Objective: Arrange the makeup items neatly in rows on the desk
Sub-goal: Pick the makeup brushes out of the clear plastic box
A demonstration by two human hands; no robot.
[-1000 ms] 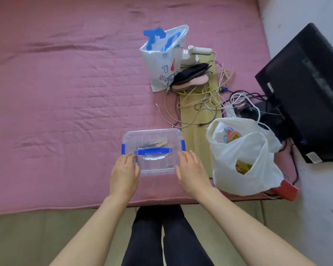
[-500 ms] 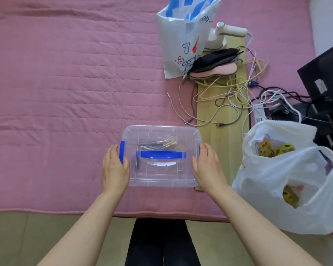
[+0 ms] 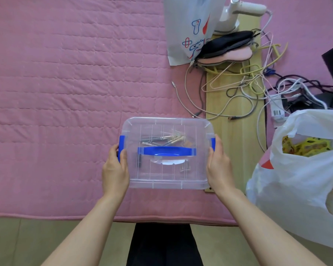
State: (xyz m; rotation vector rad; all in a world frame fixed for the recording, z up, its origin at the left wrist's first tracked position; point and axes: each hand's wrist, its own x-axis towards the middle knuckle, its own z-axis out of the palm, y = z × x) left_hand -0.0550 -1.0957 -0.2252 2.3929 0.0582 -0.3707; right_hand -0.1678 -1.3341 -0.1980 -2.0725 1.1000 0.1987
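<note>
You are at the very start: your left hand (image 3: 114, 170) and right hand (image 3: 218, 167) grasp the closed clear box (image 3: 166, 153) at 6 o'clock on the pink quilt (image 3: 65, 83), with the makeup items (image 3: 165, 141) inside and none laid out.

One clear box (image 3: 167, 181), lid on, one blue handle (image 3: 166, 151), two blue side clips (image 3: 122, 147). Small items inside box: several, count unclear through plastic. Two hands: left hand (image 3: 114, 169), right hand (image 3: 218, 167). Two bags: printed bag (image 3: 185, 25), white plastic bag (image 3: 296, 179). One pink mat (image 3: 65, 73). One wooden board (image 3: 219, 104). One white appliance (image 3: 236, 12). Cables (image 3: 248, 87): many, tangled, uncountable. Yellow packets (image 3: 308, 146) in plastic bag: number unclear.
</note>
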